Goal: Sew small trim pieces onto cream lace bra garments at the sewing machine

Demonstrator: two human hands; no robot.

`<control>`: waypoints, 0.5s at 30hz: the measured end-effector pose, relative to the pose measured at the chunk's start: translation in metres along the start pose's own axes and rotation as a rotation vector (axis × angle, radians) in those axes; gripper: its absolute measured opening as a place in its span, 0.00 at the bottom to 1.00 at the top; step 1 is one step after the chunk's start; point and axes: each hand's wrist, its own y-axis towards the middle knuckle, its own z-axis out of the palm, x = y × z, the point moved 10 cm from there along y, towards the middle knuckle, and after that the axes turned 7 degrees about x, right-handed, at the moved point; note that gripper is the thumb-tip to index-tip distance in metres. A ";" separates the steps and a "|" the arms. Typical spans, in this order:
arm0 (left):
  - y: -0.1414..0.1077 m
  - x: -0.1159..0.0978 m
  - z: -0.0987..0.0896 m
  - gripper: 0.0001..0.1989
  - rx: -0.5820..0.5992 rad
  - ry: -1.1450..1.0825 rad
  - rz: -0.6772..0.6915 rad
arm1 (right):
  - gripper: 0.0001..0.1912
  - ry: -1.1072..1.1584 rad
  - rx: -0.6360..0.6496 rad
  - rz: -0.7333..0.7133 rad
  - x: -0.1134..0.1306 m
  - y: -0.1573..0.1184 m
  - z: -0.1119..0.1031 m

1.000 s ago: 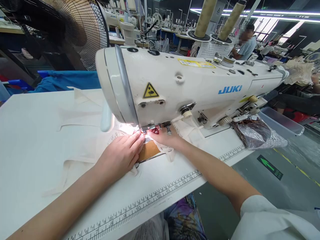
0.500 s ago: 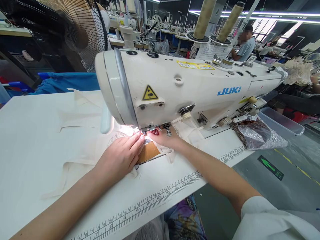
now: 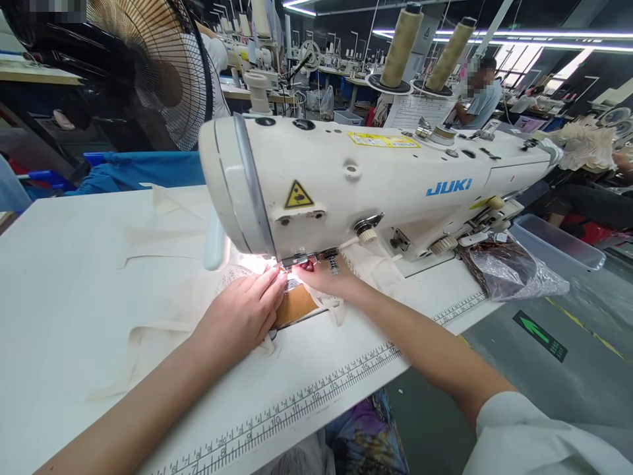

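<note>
A white sewing machine [image 3: 386, 178] stands across the white table [image 3: 64, 284], its needle area lit. My left hand [image 3: 242, 313] lies just left of the needle, fingers together and pressed on cream lace fabric [image 3: 163, 330] that spreads over the table. My right hand [image 3: 329, 276] is at the right side of the presser foot, fingers curled in a pinch on the fabric edge; the fingertips are partly hidden under the machine head. More cream fabric [image 3: 378, 264] lies behind my right wrist. An orange-brown plate [image 3: 297, 305] shows between the hands.
A large fan [image 3: 168, 79] stands at the back left. Two thread cones [image 3: 403, 46] rise behind the machine. A plastic bag of brown material [image 3: 519, 267] lies at the table's right end, beside a clear bin [image 3: 558, 241]. A person [image 3: 479, 95] sits farther back.
The whole view has shifted slightly, with the machine appearing a little lower. Both hands stay beside the needle, with hardly any visible movement of the fabric.
</note>
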 end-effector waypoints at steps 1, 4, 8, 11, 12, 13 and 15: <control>0.000 0.000 0.000 0.21 -0.003 -0.005 0.000 | 0.15 0.006 0.001 -0.004 0.000 0.000 0.000; 0.001 0.000 -0.001 0.20 -0.017 -0.018 0.002 | 0.14 0.009 0.012 -0.024 0.002 0.000 0.000; 0.001 -0.004 -0.003 0.20 -0.048 0.015 0.016 | 0.12 -0.016 0.022 -0.025 0.002 0.001 0.001; 0.002 -0.006 -0.006 0.19 -0.062 0.050 0.030 | 0.11 -0.008 0.023 -0.051 0.003 0.001 0.002; 0.002 -0.007 -0.007 0.19 -0.064 0.057 0.031 | 0.11 -0.002 0.019 -0.066 0.004 0.001 0.002; 0.002 -0.007 -0.008 0.19 -0.063 0.061 0.032 | 0.12 0.002 0.016 -0.078 0.005 0.001 0.002; 0.003 -0.006 -0.008 0.20 -0.055 0.059 0.033 | 0.12 0.006 0.017 -0.092 0.005 0.002 0.003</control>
